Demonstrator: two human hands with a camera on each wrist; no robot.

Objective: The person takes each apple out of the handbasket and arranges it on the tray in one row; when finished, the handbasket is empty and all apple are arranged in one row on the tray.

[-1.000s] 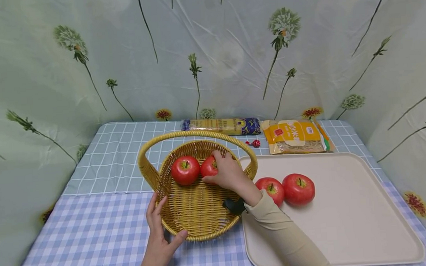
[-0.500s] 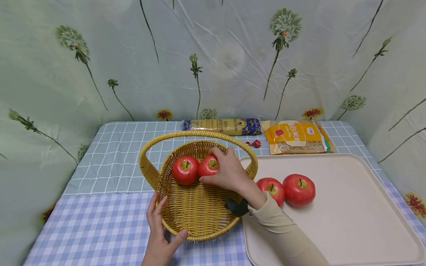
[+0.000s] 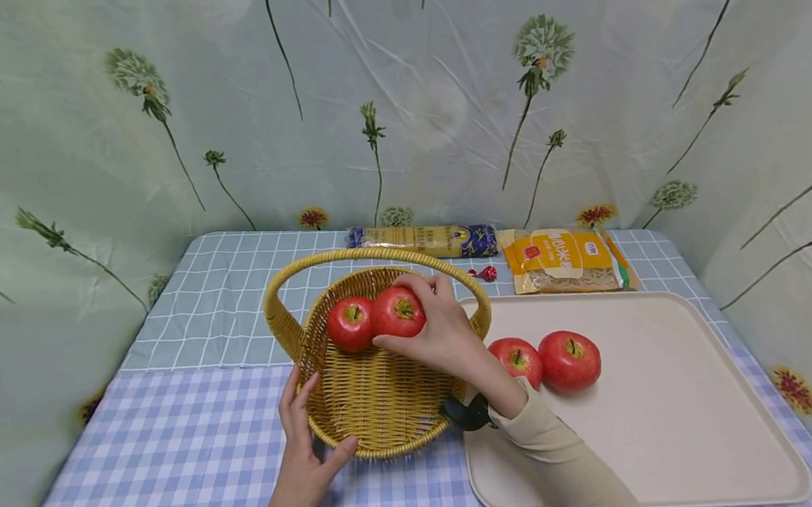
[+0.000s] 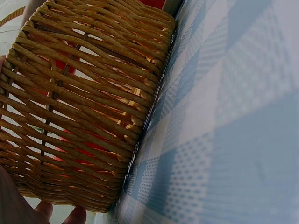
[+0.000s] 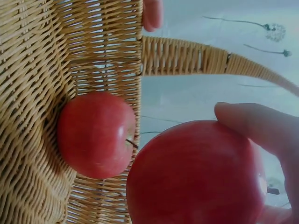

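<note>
In the head view, my right hand (image 3: 443,329) grips a red apple (image 3: 397,312) by its side, thumb in front and fingers behind. The apple is raised over the yellow wicker basket (image 3: 382,412), near its back right wall. A second red apple (image 3: 350,325) sits in the basket, just left of the held one; the right wrist view shows this apple (image 5: 96,135) against the wicker wall, lower than the held apple (image 5: 196,177). My left hand (image 3: 303,449) holds the basket's front left side, thumb at the front rim and fingers along the left.
The basket's arched handle (image 3: 374,254) stands up over the apples. A beige tray (image 3: 672,423) lies on the right, bearing two more apples (image 3: 569,361), one partly behind my right forearm. Behind lie a noodle packet (image 3: 422,242), a small red wrapped item (image 3: 487,274) and an orange bag (image 3: 565,260).
My right hand has lifted the right-hand apple up from the basket floor, and more of it shows now. The left hand and the basket have stayed put.
</note>
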